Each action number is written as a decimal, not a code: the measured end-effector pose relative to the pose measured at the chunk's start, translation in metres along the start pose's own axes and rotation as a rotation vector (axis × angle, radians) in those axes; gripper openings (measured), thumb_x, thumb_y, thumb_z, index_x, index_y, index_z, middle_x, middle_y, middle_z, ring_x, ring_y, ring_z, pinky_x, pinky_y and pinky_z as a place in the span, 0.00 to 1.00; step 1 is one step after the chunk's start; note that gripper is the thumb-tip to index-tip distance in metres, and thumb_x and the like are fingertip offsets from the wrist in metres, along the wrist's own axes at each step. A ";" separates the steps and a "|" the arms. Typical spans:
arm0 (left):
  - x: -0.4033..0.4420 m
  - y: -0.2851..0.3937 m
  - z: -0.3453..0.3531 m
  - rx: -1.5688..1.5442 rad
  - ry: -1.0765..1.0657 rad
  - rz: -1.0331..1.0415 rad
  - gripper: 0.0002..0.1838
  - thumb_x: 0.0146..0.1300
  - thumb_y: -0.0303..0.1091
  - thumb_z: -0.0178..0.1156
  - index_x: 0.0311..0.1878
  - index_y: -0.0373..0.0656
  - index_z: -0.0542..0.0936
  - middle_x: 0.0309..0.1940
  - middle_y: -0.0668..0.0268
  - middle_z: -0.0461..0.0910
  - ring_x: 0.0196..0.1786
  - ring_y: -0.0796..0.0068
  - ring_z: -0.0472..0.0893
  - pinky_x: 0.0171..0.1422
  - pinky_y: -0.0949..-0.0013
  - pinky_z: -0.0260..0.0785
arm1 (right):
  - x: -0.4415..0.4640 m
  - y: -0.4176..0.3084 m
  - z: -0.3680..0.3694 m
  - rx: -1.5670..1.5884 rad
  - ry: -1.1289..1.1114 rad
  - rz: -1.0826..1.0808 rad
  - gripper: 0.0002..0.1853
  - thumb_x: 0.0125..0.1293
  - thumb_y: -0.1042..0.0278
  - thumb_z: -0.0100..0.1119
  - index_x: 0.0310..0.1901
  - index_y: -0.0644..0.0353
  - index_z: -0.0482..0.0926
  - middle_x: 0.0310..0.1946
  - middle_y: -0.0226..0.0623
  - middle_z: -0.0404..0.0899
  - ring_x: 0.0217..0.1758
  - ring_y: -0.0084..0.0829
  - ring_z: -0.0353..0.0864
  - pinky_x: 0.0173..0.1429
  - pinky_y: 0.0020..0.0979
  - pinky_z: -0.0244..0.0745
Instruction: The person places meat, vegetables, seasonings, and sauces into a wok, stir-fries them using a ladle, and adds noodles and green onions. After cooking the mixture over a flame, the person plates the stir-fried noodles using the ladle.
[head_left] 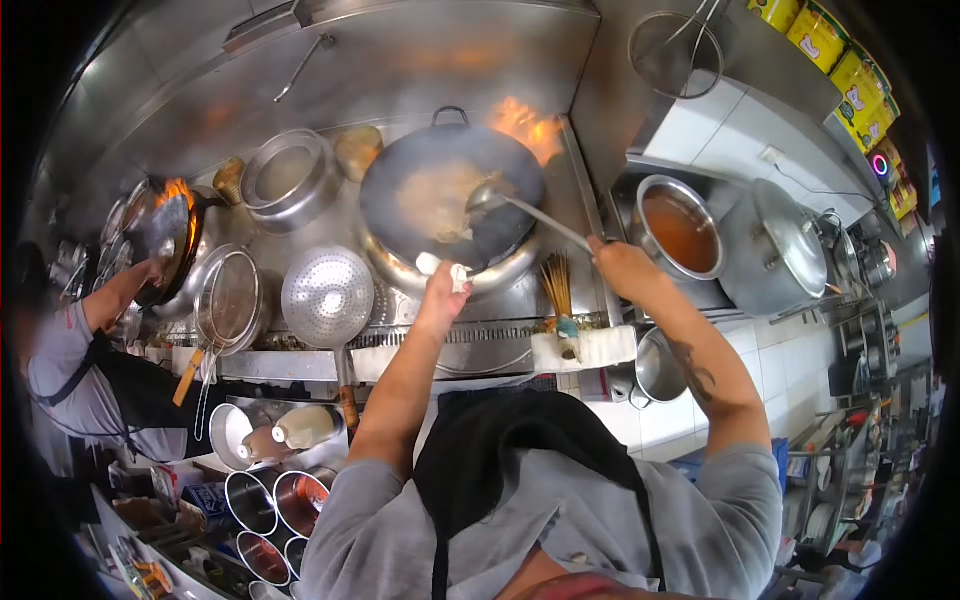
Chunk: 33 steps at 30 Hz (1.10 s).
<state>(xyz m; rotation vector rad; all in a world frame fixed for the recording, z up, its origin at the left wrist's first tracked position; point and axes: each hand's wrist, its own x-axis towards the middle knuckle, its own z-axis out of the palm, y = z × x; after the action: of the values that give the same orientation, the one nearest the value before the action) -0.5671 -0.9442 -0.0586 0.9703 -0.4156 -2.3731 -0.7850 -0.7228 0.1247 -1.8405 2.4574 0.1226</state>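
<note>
A large dark wok (388, 185) sits on the burner in front of me, with pale, steaming food (440, 200) inside it. My left hand (447, 292) is closed around a white cloth (459, 274) at the wok's near rim; whether it also grips a wok handle is hidden. My right hand (622, 268) is wrapped round the long handle of a metal ladle (550, 219). The ladle's bowl rests in the wok, right of its middle, at the food. Flames (527, 128) rise behind the wok's far right rim.
Left of the wok lie a perforated skimmer (328, 297), a mesh strainer (229, 300) and a metal pot (288, 180). A bamboo brush (557, 285) stands near the front edge. To the right is a pot of reddish liquid (682, 236). A co-worker's arm (118, 297) reaches another flaming wok.
</note>
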 end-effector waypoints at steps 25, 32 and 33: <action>0.004 0.000 0.000 -0.040 0.007 -0.050 0.01 0.61 0.30 0.52 0.34 0.46 0.72 0.24 0.67 0.73 0.24 0.74 0.73 0.20 0.71 0.64 | 0.150 -0.051 0.056 0.807 0.011 0.387 0.17 0.68 0.63 0.52 0.52 0.67 0.74 0.34 0.58 0.80 0.41 0.58 0.79 0.44 0.46 0.74; 0.007 0.008 0.002 -0.023 0.033 -0.143 0.03 0.61 0.29 0.54 0.37 0.47 0.71 0.27 0.65 0.75 0.26 0.72 0.74 0.21 0.72 0.66 | 0.126 -0.070 0.099 0.471 0.049 -0.073 0.18 0.68 0.62 0.50 0.55 0.62 0.70 0.32 0.55 0.79 0.39 0.53 0.81 0.43 0.48 0.75; 0.006 0.008 0.002 -0.024 0.039 -0.139 0.03 0.61 0.29 0.54 0.37 0.47 0.71 0.27 0.65 0.75 0.27 0.72 0.74 0.22 0.72 0.66 | 0.102 -0.065 0.079 0.425 -0.020 -0.084 0.18 0.68 0.61 0.50 0.54 0.62 0.70 0.33 0.55 0.80 0.40 0.53 0.81 0.44 0.49 0.75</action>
<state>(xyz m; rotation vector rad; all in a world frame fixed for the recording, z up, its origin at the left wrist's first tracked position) -0.5689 -0.9543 -0.0568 1.0642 -0.3132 -2.4726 -0.7509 -0.8304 0.0340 -1.7348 2.1706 -0.3550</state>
